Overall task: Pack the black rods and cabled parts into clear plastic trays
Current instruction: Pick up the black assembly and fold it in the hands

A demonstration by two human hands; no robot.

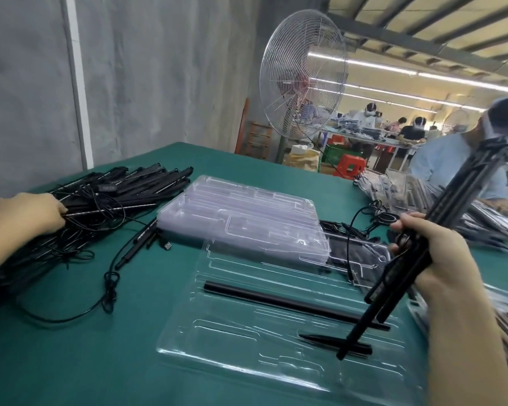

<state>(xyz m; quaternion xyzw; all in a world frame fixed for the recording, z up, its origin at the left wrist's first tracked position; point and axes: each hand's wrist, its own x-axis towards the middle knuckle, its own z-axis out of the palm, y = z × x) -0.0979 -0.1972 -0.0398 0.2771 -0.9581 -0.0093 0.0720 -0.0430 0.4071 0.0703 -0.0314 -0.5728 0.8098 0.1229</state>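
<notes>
Green desk point(147, 332) — right hand point(434, 259), fingers point(405, 227) gripping long black rods point(458, 197), tips slanting to seven o'clock over clear plastic tray point(232, 332).

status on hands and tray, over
Right hand grips bundle of long black rods, tips over the clear plastic tray. Left hand on heap of black cabled parts, grip unclear. Two black rods lie in tray. Nothing blocking.

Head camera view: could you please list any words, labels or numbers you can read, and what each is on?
Pale print on small black box in rod pile: too blurred to read.
Pale marks along loose black rod beside tray stack: too small to read.
Nothing else.
</notes>
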